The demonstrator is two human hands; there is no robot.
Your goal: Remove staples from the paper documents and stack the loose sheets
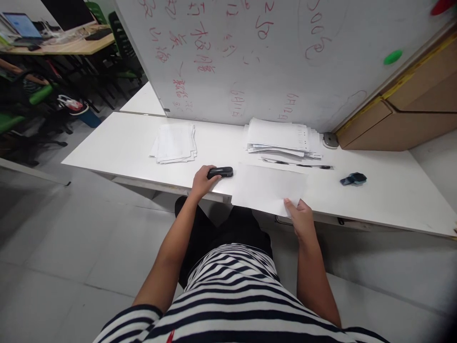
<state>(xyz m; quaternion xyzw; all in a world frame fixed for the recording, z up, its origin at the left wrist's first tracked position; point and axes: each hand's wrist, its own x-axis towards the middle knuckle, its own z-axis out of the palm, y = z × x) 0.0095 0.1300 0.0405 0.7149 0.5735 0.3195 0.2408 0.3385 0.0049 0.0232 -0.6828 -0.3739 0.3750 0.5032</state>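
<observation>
My left hand (203,182) is closed around the rear part of a black stapler (223,172) at the desk's front edge. The stapler's nose points right, a short way from a white sheet of paper (267,186). Pinched at its near right corner, that paper is in my right hand (300,216), thumb on top. Part of it hangs over the desk edge; whether it is one sheet or several I cannot tell. Behind it lies a thick stack of papers (278,135). A smaller pile of papers (174,143) rests to the left.
A whiteboard (228,62) with red writing stands along the back of the white desk (117,143). A dark strip (298,164), a dark watch-like object (353,179) and a small grey device (330,140) lie rightward. Cardboard boxes (400,124) stand at right. A person's arm (21,71) shows far left.
</observation>
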